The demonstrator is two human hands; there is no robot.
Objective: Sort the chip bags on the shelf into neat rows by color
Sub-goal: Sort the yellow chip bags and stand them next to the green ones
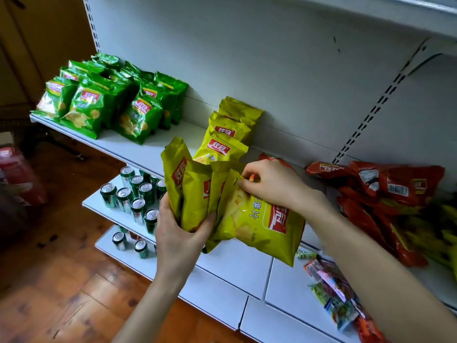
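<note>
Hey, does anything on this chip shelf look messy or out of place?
Yes. At the right end of the shelf, the red bags lie in a jumbled, overlapping heap, with what look like yellow bags mixed in. The green bags and the yellow row stand upright and grouped by comparison.

Yellow foil chip bags: 4 in the held bunch, 4 visible in the standing row just behind it. Green foil chip bags, left of that row: 3 in front, more behind, at least 8, exact count unclear. Red foil chip bags, right of the row: heaped, at least 3. Green-and-silver drink cans, below-left of the row: about 10, plus 2 clear ones lower down. Small mixed snack packets, below-right of the row: overlapping, can't count.
</note>
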